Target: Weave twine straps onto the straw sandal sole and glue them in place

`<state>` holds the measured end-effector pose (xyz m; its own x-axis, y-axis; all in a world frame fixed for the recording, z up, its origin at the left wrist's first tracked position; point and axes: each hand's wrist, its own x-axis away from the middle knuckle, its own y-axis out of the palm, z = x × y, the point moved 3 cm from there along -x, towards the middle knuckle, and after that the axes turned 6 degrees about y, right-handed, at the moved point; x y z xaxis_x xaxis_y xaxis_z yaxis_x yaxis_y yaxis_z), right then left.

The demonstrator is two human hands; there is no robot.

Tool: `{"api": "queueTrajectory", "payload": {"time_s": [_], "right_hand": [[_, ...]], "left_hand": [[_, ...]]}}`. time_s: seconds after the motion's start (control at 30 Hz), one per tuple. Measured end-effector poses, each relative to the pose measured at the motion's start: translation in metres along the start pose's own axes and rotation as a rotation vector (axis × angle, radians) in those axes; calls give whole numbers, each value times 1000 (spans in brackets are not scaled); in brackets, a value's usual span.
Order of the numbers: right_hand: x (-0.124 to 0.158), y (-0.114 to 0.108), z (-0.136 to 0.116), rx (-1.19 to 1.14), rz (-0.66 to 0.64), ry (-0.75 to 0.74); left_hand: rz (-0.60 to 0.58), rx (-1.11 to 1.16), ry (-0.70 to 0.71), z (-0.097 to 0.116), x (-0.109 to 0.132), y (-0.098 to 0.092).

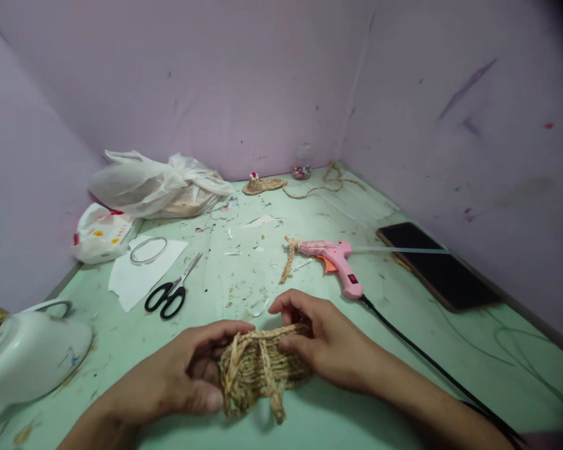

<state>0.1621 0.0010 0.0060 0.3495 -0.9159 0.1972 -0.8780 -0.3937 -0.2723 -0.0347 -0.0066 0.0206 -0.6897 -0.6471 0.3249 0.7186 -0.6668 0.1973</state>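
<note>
A small woven jute basket (258,370) with braided straps lies on its side near the front of the pale green table (394,375). My left hand (187,375) wraps round its left end, thumb pressed along the rim. My right hand (316,340) pinches the basket's upper right edge with curled fingers. Both hands rest low over the table. A pink hot glue gun (334,257) lies just beyond my right hand, with a short jute braid (288,262) at its nozzle and its black cord (431,365) running past my right forearm.
Black scissors (169,294) lie left of centre next to white paper (138,275) bearing a clear ring (148,250). Plastic bags (154,184) sit at the back left, a phone (438,265) at the right, a white container (28,356) at the near left. Jute pieces (263,184) and cord (326,181) lie by the far wall.
</note>
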Motion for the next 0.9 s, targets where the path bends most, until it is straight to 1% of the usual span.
{"api": "queueTrajectory", "payload": {"time_s": [0.03,0.07,0.13,0.2,0.27,0.33,0.43,0.5,0.57,0.63,0.7,0.83,0.9], "right_hand": [[-3,-1,-1,-71,7,5],[-7,-3,-4,-109,37,2],[-16,-8,-10,-101,129,-17],[-25,-10,-16,-48,180,-48],[-31,-10,-21,-9,167,-93],[-34,-9,-23,23,152,-137],[-33,-7,-22,139,148,-161],[-32,-4,-19,177,101,-119],[-31,-2,-16,116,55,-55],[-30,-1,-14,53,76,-42],[-28,-1,-15,82,148,-113],[-21,1,-19,268,273,-391],[-18,3,-19,323,326,-497]], "left_hand": [[13,49,25,0,-2,-3],[54,62,54,1,-4,-6],[196,11,106,5,-10,-11],[335,-95,133,7,-16,-13],[420,-187,151,7,-21,-11],[466,-209,174,3,-26,-10],[490,-178,192,-2,-29,-10],[487,-177,200,-3,-29,-10],[486,-178,200,-3,-30,-11],[487,-170,196,-2,-30,-10],[487,-161,194,-2,-30,-10],[468,-142,223,-5,-32,-10],[451,-113,246,-8,-33,-10]]}}
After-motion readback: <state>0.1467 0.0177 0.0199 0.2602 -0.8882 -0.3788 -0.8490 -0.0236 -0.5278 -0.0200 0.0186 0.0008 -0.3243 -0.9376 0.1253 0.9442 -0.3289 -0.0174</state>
